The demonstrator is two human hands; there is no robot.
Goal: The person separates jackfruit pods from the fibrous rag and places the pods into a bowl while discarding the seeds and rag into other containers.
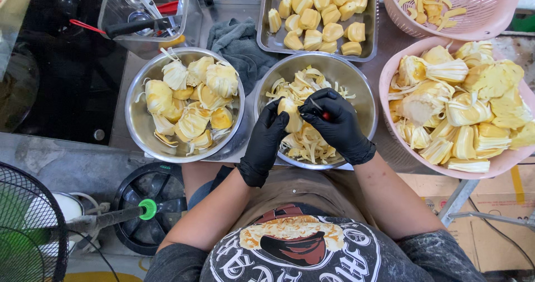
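Over the middle steel bowl (365, 101), left hand (266, 142) grips a jackfruit pod (290, 110) at nine o'clock; right hand (337, 125) closed on a small red-handled knife (322, 112)—best cut shallowly, blade angled away from fingers.

Steel worktop crowded with bowls, tray and basins

The steel worktop (220, 14) carries a steel bowl of trimmings (356, 81) right under the hands, and a second steel bowl (136, 126) of jackfruit pods just to their left. A pink basin (390, 76) sits to their right, a pink basket (501, 14) beyond it. Past the hands lie a grey cloth (239, 45), a steel tray (267, 37) of cleaned pods and a utensil holder (114, 9).
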